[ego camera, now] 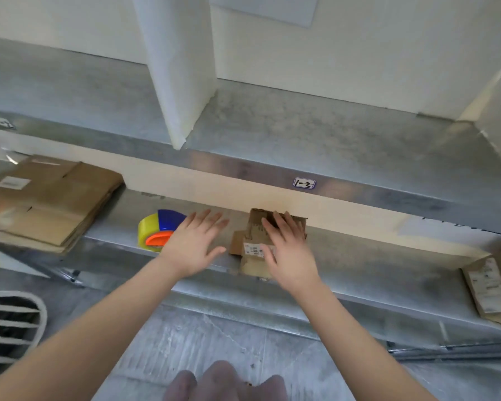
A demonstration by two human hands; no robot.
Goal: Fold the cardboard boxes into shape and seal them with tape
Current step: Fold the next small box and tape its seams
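lying lengthwise front-to-back, flattened box (251,234)

tape dispenser (160,233) left, upper shelf (272,172) overhead

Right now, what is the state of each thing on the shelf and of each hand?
Left hand: open, holds nothing.
Right hand: open, rests on small box.
Small box: side flap out, under right hand.
Tape: lying on shelf, beside left hand.
Flat boxes: stacked, unfolded.
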